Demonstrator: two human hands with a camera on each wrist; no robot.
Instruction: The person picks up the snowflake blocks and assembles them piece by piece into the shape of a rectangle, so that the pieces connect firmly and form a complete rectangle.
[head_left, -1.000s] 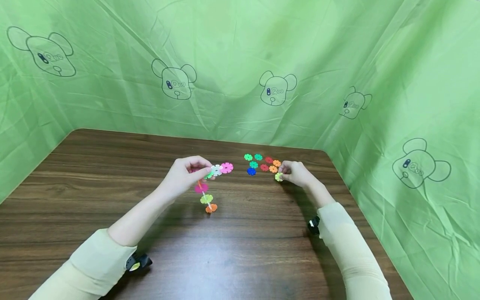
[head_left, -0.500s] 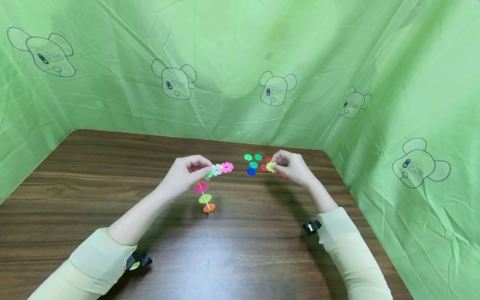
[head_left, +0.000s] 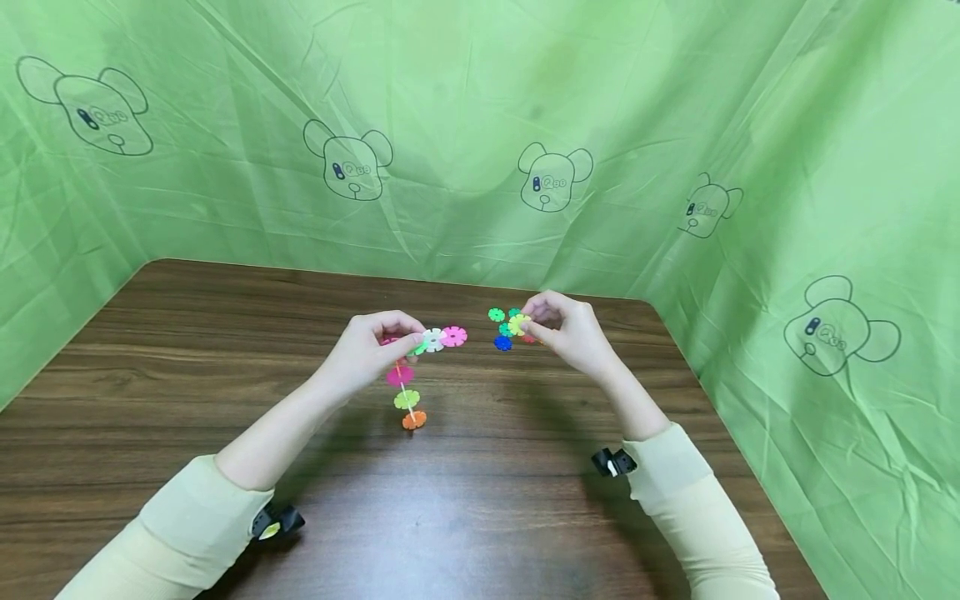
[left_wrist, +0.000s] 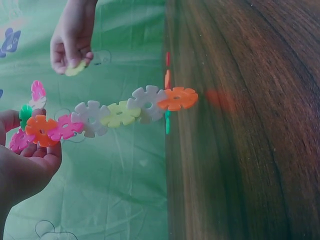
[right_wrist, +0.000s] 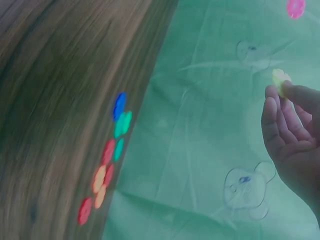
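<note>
My left hand (head_left: 381, 343) pinches a chain of interlocked plastic snowflake discs (left_wrist: 120, 114) above the table. The chain bends at my fingers: a white disc (head_left: 432, 339) and a pink disc (head_left: 453, 336) stick out to the right. Pink, white, yellow-green and orange discs hang below, with an orange disc (head_left: 414, 420) lowest. Between thumb and fingers, my right hand (head_left: 570, 332) holds a single yellow snowflake disc (head_left: 518, 324), apart from the chain. In the right wrist view that yellow disc (right_wrist: 281, 78) is partly covered by the fingertips.
Loose discs lie on the wooden table (head_left: 480, 500) toward its back: a blue disc (head_left: 503, 342), green discs (head_left: 497, 314), and several red and orange discs (right_wrist: 99, 178). My right hand hides some of them in the head view. Green cloth (head_left: 465, 125) hangs behind and at the sides.
My right hand has lifted the yellow disc off the table and carried it left toward the chain. The left hand stays in place; the hanging end of the chain has swung slightly left.
</note>
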